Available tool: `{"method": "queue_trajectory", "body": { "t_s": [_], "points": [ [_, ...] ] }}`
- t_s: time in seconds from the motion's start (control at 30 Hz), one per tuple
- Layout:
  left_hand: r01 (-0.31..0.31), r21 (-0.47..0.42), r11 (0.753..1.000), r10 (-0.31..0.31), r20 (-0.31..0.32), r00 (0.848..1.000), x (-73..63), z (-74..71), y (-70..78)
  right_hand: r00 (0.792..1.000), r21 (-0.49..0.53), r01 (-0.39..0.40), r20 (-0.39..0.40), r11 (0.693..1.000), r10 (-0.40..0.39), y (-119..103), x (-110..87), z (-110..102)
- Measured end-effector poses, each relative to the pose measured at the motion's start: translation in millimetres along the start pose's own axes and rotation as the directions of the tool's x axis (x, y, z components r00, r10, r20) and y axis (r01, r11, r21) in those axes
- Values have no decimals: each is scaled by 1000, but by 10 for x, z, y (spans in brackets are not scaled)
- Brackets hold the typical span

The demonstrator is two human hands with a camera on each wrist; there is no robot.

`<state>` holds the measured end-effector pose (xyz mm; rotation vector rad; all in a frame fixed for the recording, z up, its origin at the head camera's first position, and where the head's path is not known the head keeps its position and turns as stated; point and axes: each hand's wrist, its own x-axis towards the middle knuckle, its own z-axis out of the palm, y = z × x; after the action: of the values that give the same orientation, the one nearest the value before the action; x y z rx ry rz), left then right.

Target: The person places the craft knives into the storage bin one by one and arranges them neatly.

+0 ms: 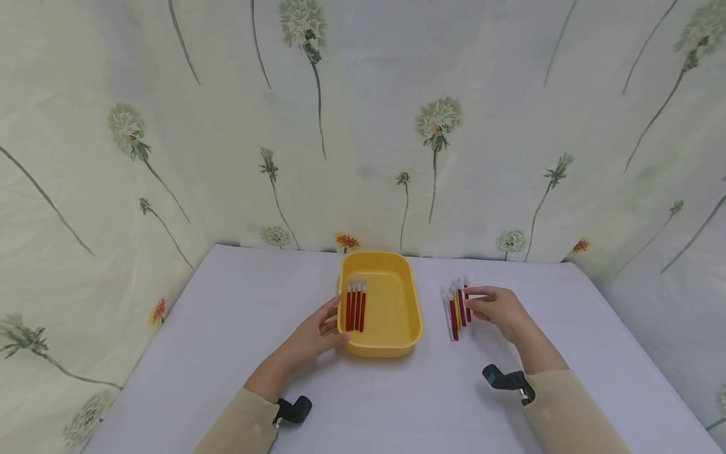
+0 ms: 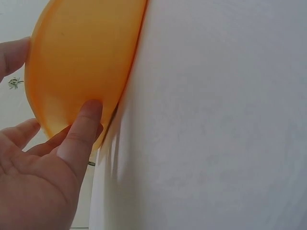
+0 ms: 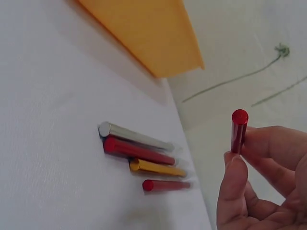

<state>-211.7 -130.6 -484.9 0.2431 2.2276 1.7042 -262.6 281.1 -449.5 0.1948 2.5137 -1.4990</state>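
Note:
My left hand (image 1: 311, 337) holds the left side of a yellow plastic tray (image 1: 391, 345), thumb at the rim near the front corner and fingertips against the outer wall. Inside the tray, several dark red pen-like sticks (image 1: 355, 310) with pale tips lie side by side along the left. To the right of the tray, my right hand (image 1: 499, 310) pinches a red pen-like stick (image 3: 239, 132) between thumb and fingertips. Beside that hand lie a silver stick (image 3: 136, 136), a yellow stick (image 3: 158, 167) and two red ones, a thicker red stick (image 3: 139, 151) among them.
Everything stands on a table with a white cloth (image 1: 272, 284). Behind it and at both sides hangs a pale curtain (image 1: 363, 126) printed with dandelions. A dark wrist camera (image 1: 507, 380) is strapped on the right sleeve, another wrist camera (image 1: 293, 410) on the left one.

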Motion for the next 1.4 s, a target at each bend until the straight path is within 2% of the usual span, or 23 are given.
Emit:
{"method": "queue_trajectory", "body": {
  "t_s": [0.27,0.67,1.4],
  "points": [
    [1,7,1000,-1,2,1000,0,-5,-1,1000,27,21,-3,999,-21,-192,-138,96],
    [-1,0,1000,1,1,1000,-3,-4,-5,1000,-9,26,2,1000,-26,-536,-273,297],
    [-3,0,1000,3,-1,1000,-10,-1,-7,997,102,37,69,994,-45,-873,-209,947]
  ]
}}
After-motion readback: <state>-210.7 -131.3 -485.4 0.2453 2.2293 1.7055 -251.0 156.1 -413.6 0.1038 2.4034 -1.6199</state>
